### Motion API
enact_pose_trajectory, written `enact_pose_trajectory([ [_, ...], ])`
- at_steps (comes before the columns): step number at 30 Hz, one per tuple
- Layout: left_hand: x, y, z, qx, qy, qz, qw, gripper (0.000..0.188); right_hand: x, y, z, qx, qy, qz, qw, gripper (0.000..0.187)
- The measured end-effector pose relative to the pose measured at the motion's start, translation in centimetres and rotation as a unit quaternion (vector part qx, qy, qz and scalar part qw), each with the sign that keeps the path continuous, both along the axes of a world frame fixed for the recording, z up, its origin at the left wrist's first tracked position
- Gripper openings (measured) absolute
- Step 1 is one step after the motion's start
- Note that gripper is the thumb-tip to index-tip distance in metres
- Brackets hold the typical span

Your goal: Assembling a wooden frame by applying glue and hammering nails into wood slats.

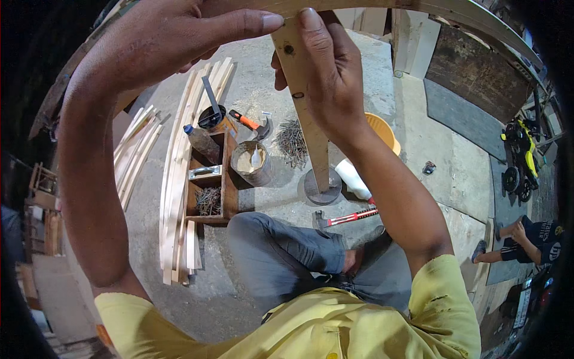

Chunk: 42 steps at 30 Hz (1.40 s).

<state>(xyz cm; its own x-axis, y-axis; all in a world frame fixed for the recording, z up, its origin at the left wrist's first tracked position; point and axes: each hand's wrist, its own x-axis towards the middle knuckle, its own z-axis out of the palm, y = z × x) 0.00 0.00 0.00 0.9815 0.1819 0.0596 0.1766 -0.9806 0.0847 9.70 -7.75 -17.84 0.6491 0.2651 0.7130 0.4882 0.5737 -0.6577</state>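
Note:
A narrow wooden strip with dark knots (302, 99) stands upright, its lower end on a round dark disc (323, 190) on the floor. My right hand (335, 75) is closed round its upper part, the thumb lying near the top. Across that top runs another wooden strip (373, 3), curved by the lens and cut off by the upper edge. My left hand (191, 33) grips it just left of where the two meet, thumb on the near face; its other fingers are mostly hidden. Nails (292, 142) lie heaped left of the upright strip, and a red-handled hammer (350, 218) lies near the disc.
A wooden toolbox (229, 197) holds nails and a blue-capped bottle (203, 143). Around it are a tub (261, 173), an orange hammer (244, 119) and long wood strips (173, 197). A white bottle (354, 179) and yellow basin (385, 131) sit rightward. Another person (529, 239) is at far right.

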Motion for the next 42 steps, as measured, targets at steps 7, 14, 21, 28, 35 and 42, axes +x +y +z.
enact_pose_trajectory([
  [7,-0.2,0.9,0.2,-0.035,-0.006,-0.033,0.999,0.056,0.1,-1.0,0.0,-0.043,-0.055,-0.057,0.996,0.052],
  [14,1.4,6.1,-3.5,-0.081,-0.123,-0.189,0.971,0.059,9.3,-9.2,-8.5,-0.204,0.056,-0.189,0.959,0.039],
  [21,1.2,8.0,-3.9,-0.064,-0.121,-0.103,0.985,0.065,18.1,-14.0,-28.6,-0.584,0.06,-0.273,0.762,0.028],
  [28,1.1,6.5,-2.9,-0.046,-0.099,-0.059,0.992,0.076,20.5,-12.7,-38.3,-0.721,0.016,-0.233,0.652,0.023],
  [35,1.7,5.3,-2.8,-0.109,-0.088,-0.115,0.984,0.073,20.7,-10.0,-41.7,-0.765,-0.084,-0.193,0.609,0.025],
  [42,1.9,5.3,-2.5,-0.114,-0.066,-0.141,0.981,0.064,21.2,-11.0,-42.3,-0.675,-0.022,-0.225,0.702,0.027],
])
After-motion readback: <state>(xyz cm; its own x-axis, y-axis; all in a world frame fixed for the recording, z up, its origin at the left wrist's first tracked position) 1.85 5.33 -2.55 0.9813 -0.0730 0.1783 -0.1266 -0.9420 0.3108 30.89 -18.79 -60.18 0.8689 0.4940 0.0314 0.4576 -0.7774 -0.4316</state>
